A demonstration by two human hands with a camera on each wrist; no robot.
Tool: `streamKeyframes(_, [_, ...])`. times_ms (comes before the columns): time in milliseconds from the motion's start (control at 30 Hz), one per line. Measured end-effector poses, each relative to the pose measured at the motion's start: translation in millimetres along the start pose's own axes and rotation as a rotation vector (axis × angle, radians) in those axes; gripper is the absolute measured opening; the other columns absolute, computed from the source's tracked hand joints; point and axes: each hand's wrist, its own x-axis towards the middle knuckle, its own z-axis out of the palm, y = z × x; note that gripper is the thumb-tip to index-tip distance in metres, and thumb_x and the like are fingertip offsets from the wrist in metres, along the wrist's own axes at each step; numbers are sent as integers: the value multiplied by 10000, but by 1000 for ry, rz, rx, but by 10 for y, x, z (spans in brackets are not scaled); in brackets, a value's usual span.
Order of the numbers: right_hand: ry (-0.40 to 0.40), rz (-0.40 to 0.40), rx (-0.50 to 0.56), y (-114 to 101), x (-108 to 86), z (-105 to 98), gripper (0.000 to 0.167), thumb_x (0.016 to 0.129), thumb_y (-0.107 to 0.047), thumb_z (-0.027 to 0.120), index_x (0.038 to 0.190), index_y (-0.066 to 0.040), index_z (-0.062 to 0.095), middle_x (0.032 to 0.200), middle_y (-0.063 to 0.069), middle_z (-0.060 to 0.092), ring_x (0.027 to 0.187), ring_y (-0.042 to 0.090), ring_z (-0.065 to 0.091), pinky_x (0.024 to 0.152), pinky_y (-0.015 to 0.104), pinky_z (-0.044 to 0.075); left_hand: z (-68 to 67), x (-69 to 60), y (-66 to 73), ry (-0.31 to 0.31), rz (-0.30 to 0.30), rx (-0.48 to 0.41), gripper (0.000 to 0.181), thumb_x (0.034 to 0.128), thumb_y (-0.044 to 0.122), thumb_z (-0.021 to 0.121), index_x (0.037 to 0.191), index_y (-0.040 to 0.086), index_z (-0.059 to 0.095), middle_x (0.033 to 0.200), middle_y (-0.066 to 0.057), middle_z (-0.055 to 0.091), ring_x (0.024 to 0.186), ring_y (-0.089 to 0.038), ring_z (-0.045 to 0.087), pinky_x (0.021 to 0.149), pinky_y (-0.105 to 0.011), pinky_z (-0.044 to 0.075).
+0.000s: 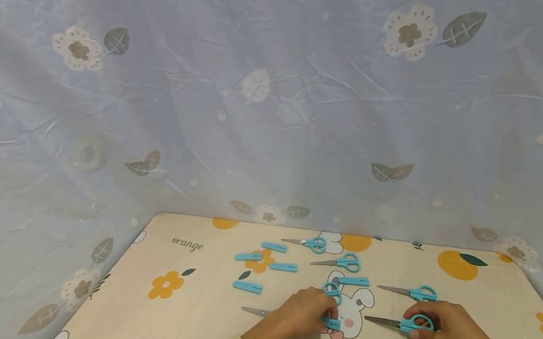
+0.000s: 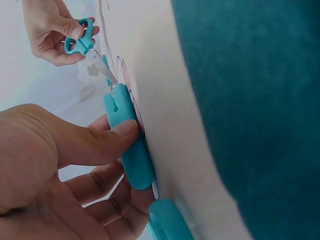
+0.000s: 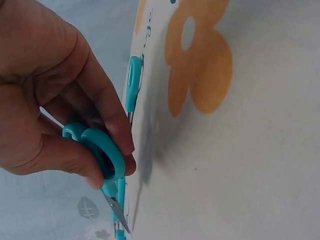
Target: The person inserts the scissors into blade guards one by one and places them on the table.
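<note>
The left hand (image 1: 306,311) pinches a blue cap (image 1: 332,323). Apart from it, the right hand (image 1: 453,332) grips scissors (image 1: 406,326), tips pointing toward this cap; whether they touch the counter (image 1: 192,323), I cannot surely tell.

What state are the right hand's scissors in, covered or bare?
Bare: the scissors in the right hand show blades to the tip, apart from the cover in the left hand.

Printed cream cloth (image 1: 128,300): blue scissor sheaths (image 1: 247,287) lie beyond left hand (image 1: 305,311). Blue-handled scissors (image 1: 416,294) lie just beyond right hand (image 1: 448,329).
</note>
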Motion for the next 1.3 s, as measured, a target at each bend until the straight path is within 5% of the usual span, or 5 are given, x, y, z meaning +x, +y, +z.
streamKeyframes(167, [-14,16,82,29,-52,-13,211,940,-150,823,1141,-110,771,917,-69,657,757,-25,515,653,214,482,-4,-10,-3,-39,-28,-79,211,869,147,901,1050,213,814,926,131,757,792,26,573,730,-149,491])
streamKeyframes(400, [-109,-25,349,66,-114,-49,258,1044,-83,681,1253,68,691,926,-67,631,753,13,587,633,247,552,-83,-20,-54,-71,-69,-242,293,935,2,751,1128,212,819,984,98,778,853,17,618,764,-152,506])
streamKeyframes(667, [-223,6,562,6,-54,-140,372,1092,-78,595,1357,182,569,938,-63,638,832,47,648,738,294,625,-232,-27,-166,-97,-25,-439,362,920,-83,710,1171,148,832,1036,67,788,894,10,649,769,-157,526])
streamKeyframes(1300, [-231,47,645,-122,9,-156,443,1108,-125,586,1401,198,510,1010,-16,730,910,109,717,791,381,649,-349,49,-252,-90,-36,-603,232,961,6,751,1134,130,844,1027,80,761,849,25,585,720,-179,483])
